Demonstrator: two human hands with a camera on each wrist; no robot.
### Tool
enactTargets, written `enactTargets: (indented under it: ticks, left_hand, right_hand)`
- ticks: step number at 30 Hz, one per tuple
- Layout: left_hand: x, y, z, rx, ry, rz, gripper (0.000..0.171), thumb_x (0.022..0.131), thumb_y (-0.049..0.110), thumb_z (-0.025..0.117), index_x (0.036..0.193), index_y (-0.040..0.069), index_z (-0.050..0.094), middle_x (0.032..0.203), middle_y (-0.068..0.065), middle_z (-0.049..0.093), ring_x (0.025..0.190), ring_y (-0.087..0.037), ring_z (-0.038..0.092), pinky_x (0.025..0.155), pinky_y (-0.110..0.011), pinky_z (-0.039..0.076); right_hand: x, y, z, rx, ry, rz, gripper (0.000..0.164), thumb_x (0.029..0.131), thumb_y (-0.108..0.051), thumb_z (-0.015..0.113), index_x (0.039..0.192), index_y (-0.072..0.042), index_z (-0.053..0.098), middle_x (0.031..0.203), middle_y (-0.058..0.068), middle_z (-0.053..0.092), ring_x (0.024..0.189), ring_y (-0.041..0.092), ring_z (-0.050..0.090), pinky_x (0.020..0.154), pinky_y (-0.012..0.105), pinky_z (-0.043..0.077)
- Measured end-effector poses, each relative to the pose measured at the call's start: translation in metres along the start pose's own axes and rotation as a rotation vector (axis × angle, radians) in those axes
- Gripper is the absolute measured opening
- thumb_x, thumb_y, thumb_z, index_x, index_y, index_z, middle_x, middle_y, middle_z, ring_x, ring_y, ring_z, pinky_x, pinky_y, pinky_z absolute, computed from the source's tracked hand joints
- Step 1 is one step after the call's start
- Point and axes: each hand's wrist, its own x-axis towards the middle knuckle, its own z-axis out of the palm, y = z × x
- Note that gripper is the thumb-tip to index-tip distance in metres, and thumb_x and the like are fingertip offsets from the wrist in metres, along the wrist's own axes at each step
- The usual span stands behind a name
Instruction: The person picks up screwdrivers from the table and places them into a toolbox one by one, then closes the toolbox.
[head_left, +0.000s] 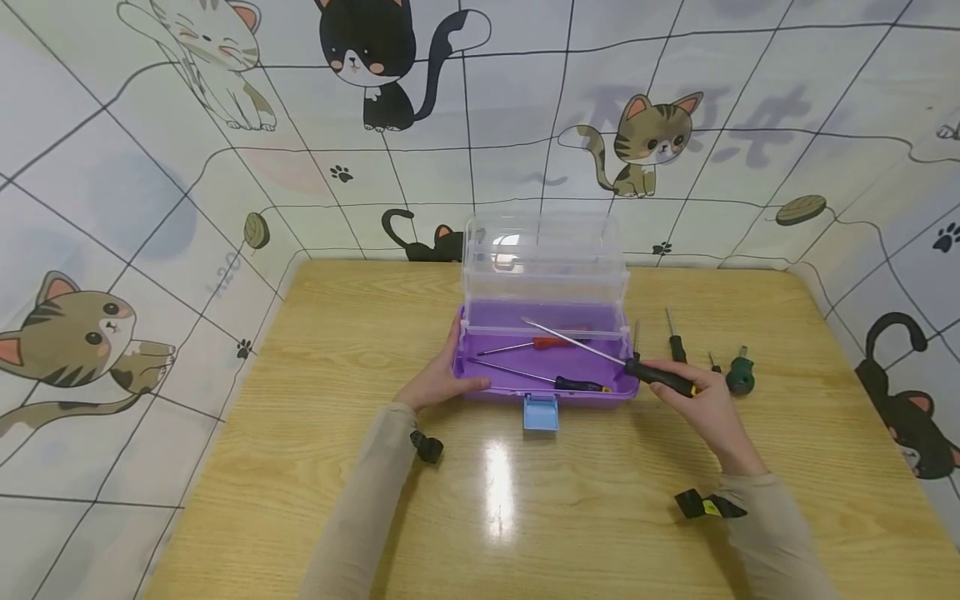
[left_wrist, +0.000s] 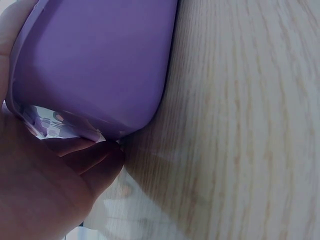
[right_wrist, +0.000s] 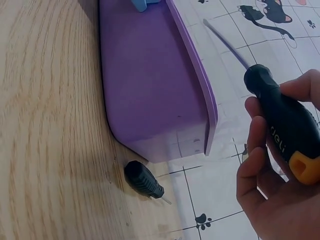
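Observation:
In my right hand [head_left: 708,417] I hold a black-and-yellow screwdriver [head_left: 654,374] by its handle, thumb on one side and fingers curled round the other. Its long shaft points left over a purple toolbox [head_left: 495,315], above the rim. My left hand [head_left: 437,382] grips the toolbox's left end, thumb at the front rim and fingers round the side. Inside lie a red-handled screwdriver [head_left: 553,342] and a black-handled screwdriver [head_left: 581,385]. The clear lid [head_left: 543,250] stands raised at the back, and the blue latch [head_left: 541,414] hangs down in front.
Right of the toolbox, a black screwdriver [head_left: 678,348], a small screwdriver [head_left: 715,365] and a stubby green screwdriver [head_left: 741,377] lie on the wooden table [head_left: 360,325]. A thin shaft [head_left: 637,333] shows by the box's right end. Cat-patterned walls [head_left: 525,175] close off the back and sides.

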Motion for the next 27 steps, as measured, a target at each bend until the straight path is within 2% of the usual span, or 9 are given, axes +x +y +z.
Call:
enactTargets:
  ticks: [7,13,17,24,27]
  left_hand:
    - [0.000,0.000,0.000,0.000,0.000,0.012,0.122,0.081,0.012,0.078,0.151,0.030,-0.020,0.160,-0.012,-0.007,0.143,-0.034,0.009,0.113,-0.052,0.015]
    - [-0.001,0.001,0.000,0.006,0.002,0.017,0.122,0.081,0.012,0.078,0.151,0.028,-0.020,0.160,-0.013,-0.006,0.143,-0.039,0.011,0.112,-0.054,0.016]
    - [-0.001,0.001,0.000,0.005,0.002,0.015,0.122,0.081,0.012,0.078,0.151,0.027,-0.020,0.160,-0.013,-0.006,0.142,-0.041,0.011,0.111,-0.055,0.016]
    - [0.000,0.001,0.000,-0.002,-0.003,0.008,0.122,0.081,0.013,0.078,0.151,0.028,-0.020,0.160,-0.012,-0.007,0.143,-0.037,0.009,0.112,-0.054,0.014]
    - [0.000,0.001,0.001,0.000,0.000,0.006,0.122,0.081,0.013,0.078,0.151,0.026,-0.020,0.160,-0.013,-0.006,0.143,-0.038,0.010,0.112,-0.054,0.015]
  right_hand:
    - [0.002,0.001,0.003,-0.008,-0.020,-0.020,0.031,0.089,0.001,0.066,0.120,0.002,0.066,0.112,-0.018,0.064,0.096,0.006,0.059,0.063,0.019,0.050]
    - [0.004,0.000,0.005,0.032,-0.055,-0.064,0.030,0.088,0.005,0.065,0.118,0.004,0.066,0.112,-0.016,0.065,0.097,0.007,0.059,0.063,0.019,0.049]
    - [0.006,0.000,0.007,0.011,-0.074,-0.082,0.029,0.087,0.005,0.067,0.116,0.001,0.068,0.114,-0.013,0.065,0.100,0.006,0.058,0.064,0.019,0.049]
    - [0.008,-0.004,0.012,-0.045,-0.125,-0.060,0.028,0.088,-0.002,0.069,0.116,0.000,0.069,0.120,0.008,0.063,0.097,0.007,0.056,0.058,0.022,0.046]
    - [0.010,-0.004,0.014,-0.055,-0.148,-0.056,0.029,0.088,-0.003,0.069,0.117,0.000,0.069,0.119,0.009,0.063,0.094,0.009,0.055,0.059,0.022,0.045]
